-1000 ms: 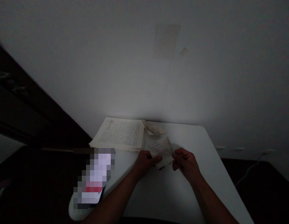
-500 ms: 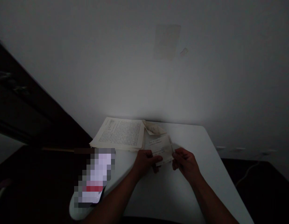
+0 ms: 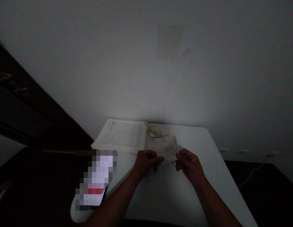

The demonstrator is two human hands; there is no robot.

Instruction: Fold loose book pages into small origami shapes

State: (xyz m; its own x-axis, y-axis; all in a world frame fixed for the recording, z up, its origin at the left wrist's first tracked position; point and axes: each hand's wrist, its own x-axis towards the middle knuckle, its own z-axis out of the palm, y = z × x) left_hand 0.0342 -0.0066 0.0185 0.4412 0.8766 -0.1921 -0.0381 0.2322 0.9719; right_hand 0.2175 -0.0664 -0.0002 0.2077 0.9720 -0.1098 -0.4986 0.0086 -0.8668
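Observation:
A small piece of printed paper (image 3: 166,148) is held up above the table between both hands. My left hand (image 3: 147,164) pinches its lower left corner, the thumb lying on the front face. At its right edge my right hand (image 3: 188,164) pinches it between thumb and fingers. Just behind it lies a folded printed paper (image 3: 157,130), raised in a crease. To the left rests a stack of printed pages (image 3: 122,135), with dense text on the top sheet.
A phone with a lit, blurred screen (image 3: 96,179) lies at the left edge of the white table (image 3: 167,195), beside my left forearm. The wall (image 3: 127,78) stands directly behind the table. A dark door (image 3: 30,97) is at the left, a white cable (image 3: 251,173) at the right.
The piece of paper has turned slightly and now lies more level between my hands. My left hand has risen a little and my right hand has shifted slightly right.

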